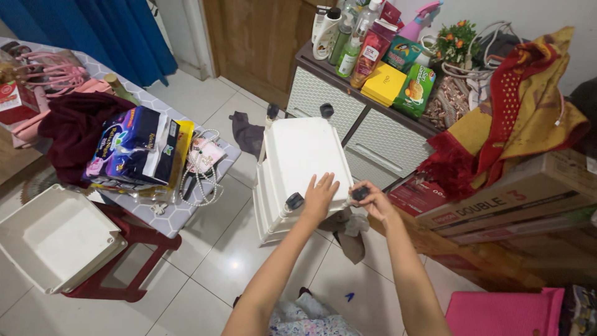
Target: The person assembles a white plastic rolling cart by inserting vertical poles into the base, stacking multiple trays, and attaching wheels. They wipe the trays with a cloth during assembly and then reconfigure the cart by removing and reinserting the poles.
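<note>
White tiled floor [205, 261], cluttered room: upturned white plastic drawer unit [303, 155] beside a grey cabinet [348, 118]. Left hand [320, 196] flat on its base, steadying; right hand [371, 198], grip closed around a black caster wheel [360, 193]. Best pressed straight into the corner socket.

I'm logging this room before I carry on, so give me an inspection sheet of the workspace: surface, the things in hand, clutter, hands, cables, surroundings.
Surface: white tiled floor, glossy, with cloth scraps lying on it.
Job's things: white plastic drawer unit upturned, black caster wheels at its corners; one caster under the right fingers.
Clutter: separate white drawer on a red stool; packets and bead strings on a patterned table.
Hands: left hand flat on the unit's base; right hand gripping the caster.
Cables: pale cord looped above the cabinet.
Surroundings: grey cabinet crowded with bottles and boxes; cardboard boxes; blue curtain.
</note>
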